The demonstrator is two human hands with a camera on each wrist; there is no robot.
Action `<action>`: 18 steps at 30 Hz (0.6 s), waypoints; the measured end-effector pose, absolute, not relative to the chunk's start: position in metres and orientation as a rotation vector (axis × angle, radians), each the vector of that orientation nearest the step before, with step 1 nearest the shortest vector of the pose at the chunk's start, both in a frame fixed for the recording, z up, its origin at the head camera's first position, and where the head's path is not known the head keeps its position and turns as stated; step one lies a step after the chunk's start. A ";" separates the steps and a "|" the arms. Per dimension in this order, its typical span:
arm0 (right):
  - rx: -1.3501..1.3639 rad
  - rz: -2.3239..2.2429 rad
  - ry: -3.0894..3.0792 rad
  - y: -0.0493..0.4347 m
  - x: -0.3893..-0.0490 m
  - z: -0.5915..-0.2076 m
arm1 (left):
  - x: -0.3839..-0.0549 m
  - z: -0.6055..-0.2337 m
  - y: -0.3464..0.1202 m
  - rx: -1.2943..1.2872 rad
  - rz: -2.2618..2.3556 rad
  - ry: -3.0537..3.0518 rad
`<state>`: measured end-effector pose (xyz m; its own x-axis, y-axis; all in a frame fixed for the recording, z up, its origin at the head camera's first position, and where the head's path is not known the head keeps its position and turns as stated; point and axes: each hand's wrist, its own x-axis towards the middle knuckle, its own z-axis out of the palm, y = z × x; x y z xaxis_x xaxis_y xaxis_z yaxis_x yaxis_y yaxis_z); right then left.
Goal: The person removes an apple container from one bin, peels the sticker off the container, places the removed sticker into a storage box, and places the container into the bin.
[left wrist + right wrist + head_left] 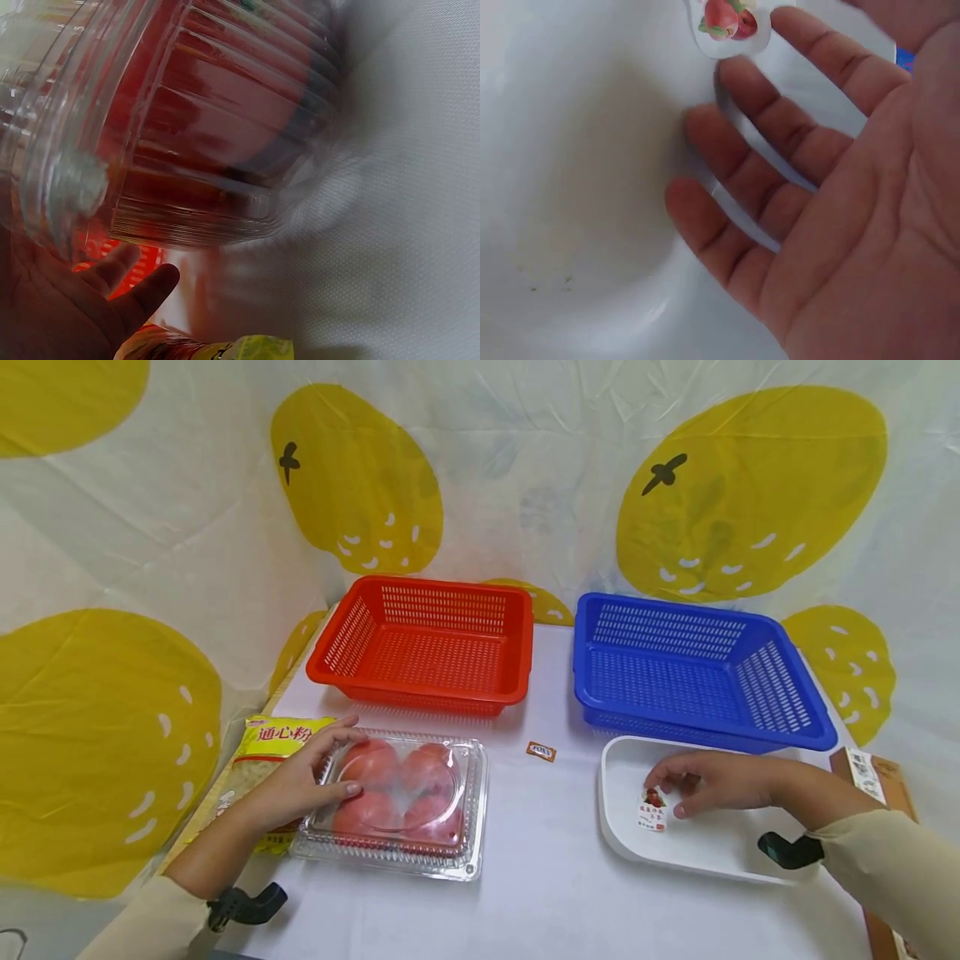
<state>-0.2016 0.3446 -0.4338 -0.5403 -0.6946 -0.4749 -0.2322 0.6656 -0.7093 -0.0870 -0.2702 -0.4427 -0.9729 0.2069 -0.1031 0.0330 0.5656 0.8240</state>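
My left hand (300, 787) rests at the left edge of a clear plastic box (467, 852), thumb lying over its lid. Inside the box are several tomatoes (371, 768). The left wrist view shows the fingers (154, 289) extended past the box's side, close to the macaroni bag. My right hand (723, 781) reaches into a white tray (611, 802), its fingers loosely bent. A small white packet (651, 817) with a red fruit picture is right at its fingertips; in the right wrist view the fingers (712, 146) are spread beside the packet (731, 22).
Behind stand a red basket (420, 695) and a blue basket (667, 720). A yellow macaroni bag (281, 735) lies left of the box. Between box and tray is a tiny orange packet (542, 751). A brown carton (888, 781) borders the tray's right. A patterned cloth (525, 460) hangs at the back.
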 end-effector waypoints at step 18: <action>-0.914 -0.911 2.254 0.313 -0.178 -0.399 | -0.087 -0.439 -0.270 0.237 1.387 2.606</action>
